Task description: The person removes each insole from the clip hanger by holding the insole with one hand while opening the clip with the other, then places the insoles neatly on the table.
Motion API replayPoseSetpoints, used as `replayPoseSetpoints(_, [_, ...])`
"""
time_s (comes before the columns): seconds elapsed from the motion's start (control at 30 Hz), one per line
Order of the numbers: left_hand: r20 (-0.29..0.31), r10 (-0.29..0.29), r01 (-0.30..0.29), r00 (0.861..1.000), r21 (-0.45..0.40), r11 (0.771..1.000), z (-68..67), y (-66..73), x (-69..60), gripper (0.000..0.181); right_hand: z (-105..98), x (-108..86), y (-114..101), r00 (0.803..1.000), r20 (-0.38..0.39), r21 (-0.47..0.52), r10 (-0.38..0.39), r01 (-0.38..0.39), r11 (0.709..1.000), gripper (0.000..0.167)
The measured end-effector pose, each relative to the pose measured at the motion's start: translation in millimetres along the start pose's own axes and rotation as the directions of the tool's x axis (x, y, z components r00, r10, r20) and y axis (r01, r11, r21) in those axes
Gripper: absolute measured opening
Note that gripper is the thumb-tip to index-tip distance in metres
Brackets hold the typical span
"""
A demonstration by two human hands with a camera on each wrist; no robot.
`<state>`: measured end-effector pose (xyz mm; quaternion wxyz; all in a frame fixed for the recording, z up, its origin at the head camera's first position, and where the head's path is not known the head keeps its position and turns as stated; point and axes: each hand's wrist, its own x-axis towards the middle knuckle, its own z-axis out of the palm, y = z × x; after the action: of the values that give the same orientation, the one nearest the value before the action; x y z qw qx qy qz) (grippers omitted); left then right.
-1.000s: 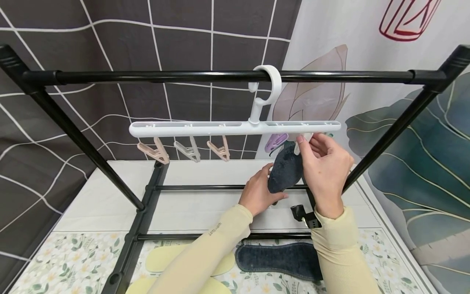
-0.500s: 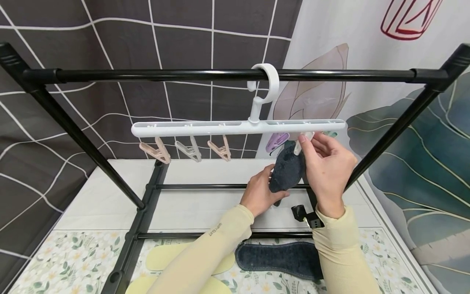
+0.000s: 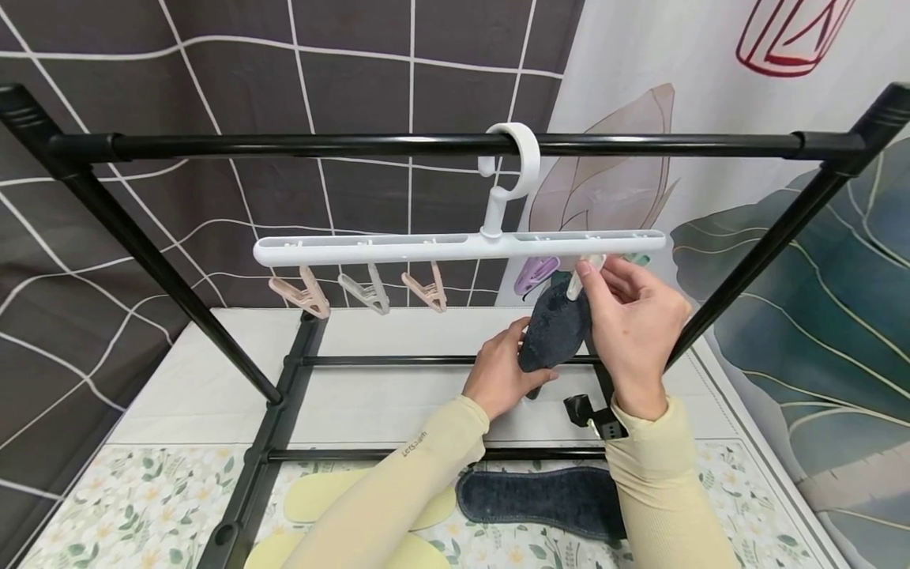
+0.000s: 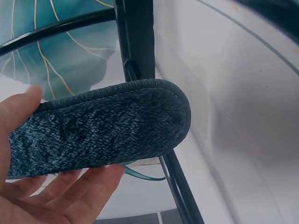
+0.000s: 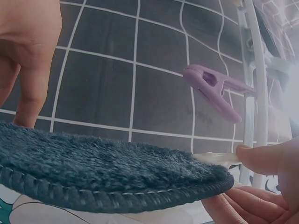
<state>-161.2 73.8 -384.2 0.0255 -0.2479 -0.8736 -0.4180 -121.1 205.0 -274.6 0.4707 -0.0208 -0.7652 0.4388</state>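
Note:
A dark blue plush insole (image 3: 554,332) hangs tilted beneath the right half of a white clip hanger (image 3: 398,249). My left hand (image 3: 503,367) holds it lower down by its edges, thumb on one side and fingers on the other, as the left wrist view shows with the insole's rounded end (image 4: 140,119) free. My right hand (image 3: 636,324) pinches a white clip (image 3: 577,286) at the insole's upper end. In the right wrist view that clip (image 5: 217,157) lies against the insole's tip (image 5: 205,179); its full grip is partly hidden.
A purple clip (image 3: 536,275) hangs beside the insole, with several pale clips (image 3: 366,291) farther left. The hanger hooks over a black rack bar (image 3: 320,147). Another dark insole (image 3: 536,502) and yellow insole-shaped pieces (image 3: 320,498) lie on the floral cloth in front.
Both hands keep their hold on the insole and the clip. The hanger, hands and insole have shifted only very slightly to the right since the first frame.

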Motion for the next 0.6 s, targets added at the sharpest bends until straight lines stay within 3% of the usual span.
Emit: replayPoseSetpoints(0.6, [0.01,-0.005,0.005,1.0,0.004,1.0,-0.4,0.3,-1.0,0.086,2.5,1.5,-2.6,1.0,-0.005,0.002,-0.007,0.007,1.0,0.027])
